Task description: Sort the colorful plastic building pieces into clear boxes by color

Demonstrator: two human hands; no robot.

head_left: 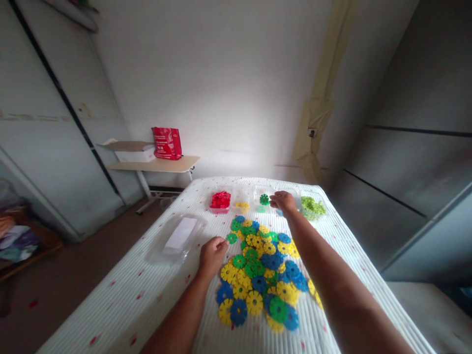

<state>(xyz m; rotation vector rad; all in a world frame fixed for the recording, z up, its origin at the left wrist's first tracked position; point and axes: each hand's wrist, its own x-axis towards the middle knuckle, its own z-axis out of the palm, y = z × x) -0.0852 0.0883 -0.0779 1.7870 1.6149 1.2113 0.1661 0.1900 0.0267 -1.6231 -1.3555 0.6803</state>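
My right hand reaches to the clear boxes at the far end, its fingers pinched at the edge of a dark green notched disc. That disc is upright over a clear box with a little green in its bottom. Left of the pile, my left hand is closed, with a green notched disc at its fingertips. Between my arms spreads a loose heap of yellow, blue and green flower-shaped discs, partly overlapping. My right forearm hides part of the heap's right side.
Red pieces fill one clear box; beside it, another box holds a few yellow discs. At far right stands a box of light green pieces. A clear lid with a white label lies left on the striped tablecloth.
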